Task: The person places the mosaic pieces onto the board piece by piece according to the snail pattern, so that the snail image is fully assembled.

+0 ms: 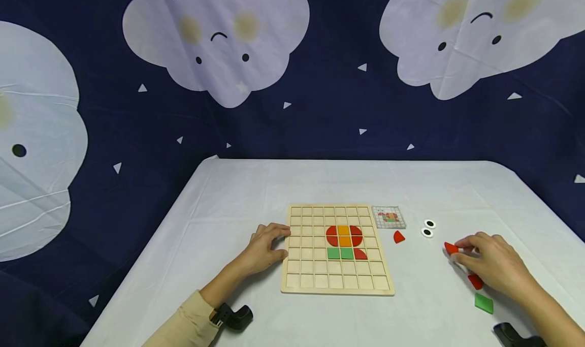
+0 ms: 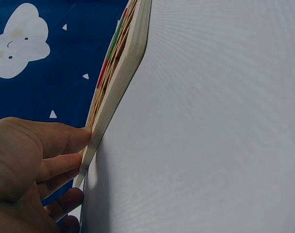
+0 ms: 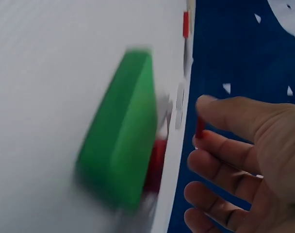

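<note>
My left hand touches the left edge of a light wooden grid board with thumb and fingertips, which the left wrist view shows along the board's side. On the grid lie orange squares, red quarter-circle pieces and two green squares. To the right, my right hand pinches a red piece between thumb and index finger, seen thin and edge-on in the right wrist view. Beneath that hand another red piece lies on the table, and a green piece lies nearer me.
A small picture card lies beside the board's upper right corner. Just below it is a loose red quarter-circle. Two white discs with black dots sit between card and right hand. White cloth covers the table.
</note>
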